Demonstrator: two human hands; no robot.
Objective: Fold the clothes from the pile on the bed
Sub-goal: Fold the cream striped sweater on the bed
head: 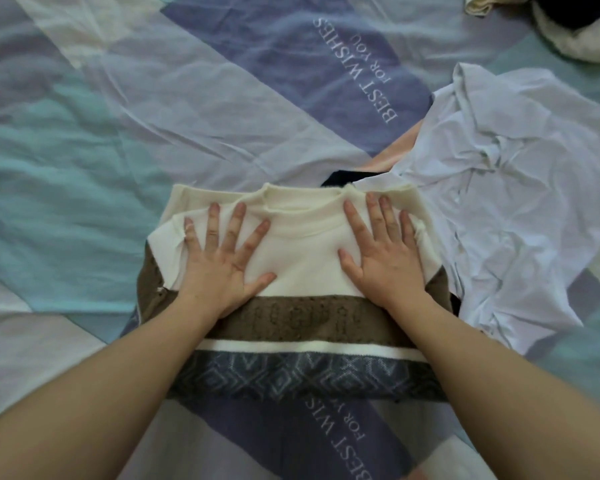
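Bedsheet (153, 109) with pastel patches, printed lettering, crumpled white shirt (520, 188) rightward

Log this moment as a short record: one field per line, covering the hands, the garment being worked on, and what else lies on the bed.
left hand: left hand flat, fingers spread, pressing on the sweater
right hand: right hand flat, fingers spread, pressing on the sweater
garment: striped sweater, cream top, brown and blue patterned bands, sides folded in
beside it: crumpled white shirt to the right, unfolded
far corner: heap of cream and dark clothes
surface: patchwork bedsheet printed BEST WISHES FOR YOU
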